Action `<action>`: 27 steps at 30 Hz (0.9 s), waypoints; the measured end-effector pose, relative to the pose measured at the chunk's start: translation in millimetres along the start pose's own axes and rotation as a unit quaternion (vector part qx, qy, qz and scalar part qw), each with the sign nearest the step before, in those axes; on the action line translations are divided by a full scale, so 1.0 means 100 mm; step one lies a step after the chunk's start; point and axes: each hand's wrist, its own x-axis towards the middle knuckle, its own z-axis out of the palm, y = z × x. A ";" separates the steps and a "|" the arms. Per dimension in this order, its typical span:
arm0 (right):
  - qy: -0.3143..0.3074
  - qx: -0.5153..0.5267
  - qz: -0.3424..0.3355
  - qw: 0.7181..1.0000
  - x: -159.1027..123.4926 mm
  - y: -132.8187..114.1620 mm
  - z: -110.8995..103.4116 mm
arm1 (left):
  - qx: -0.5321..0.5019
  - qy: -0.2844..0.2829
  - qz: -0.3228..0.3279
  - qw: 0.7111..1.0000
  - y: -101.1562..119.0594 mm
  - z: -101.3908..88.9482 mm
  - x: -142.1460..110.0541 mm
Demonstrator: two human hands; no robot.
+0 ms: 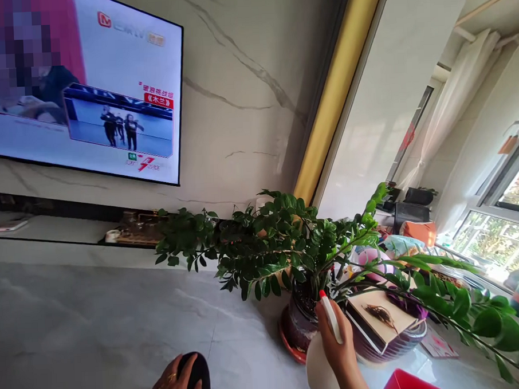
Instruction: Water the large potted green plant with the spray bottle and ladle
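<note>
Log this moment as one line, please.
right hand: gripping white red-tipped bottle | left hand: resting on dark rounded surface | plant: green, stems spreading | pot: in reddish saucer

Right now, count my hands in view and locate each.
2: the left hand on a dark rounded thing near the bottom edge, the right hand around a white bottle by the potted plant.

White spray bottle (319,368) — red nozzle (322,294) facing the leafy green potted plant (273,257).
</note>
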 end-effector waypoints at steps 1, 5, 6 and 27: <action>-0.006 0.003 -0.005 1.000 -0.01 -0.04 0.00 | -0.004 -0.008 -0.002 1.000 -0.01 0.00 0.00; -0.009 0.006 -0.036 0.999 0.02 -0.24 0.05 | 0.006 0.021 -0.005 1.000 0.04 -0.02 -0.04; -0.013 0.000 -0.043 0.999 0.04 -0.29 0.06 | 0.013 0.031 -0.006 0.999 0.06 -0.02 -0.04; -0.157 -0.002 -0.043 0.987 -0.22 -0.09 0.23 | 0.005 0.004 -0.034 0.999 0.32 -0.39 -0.21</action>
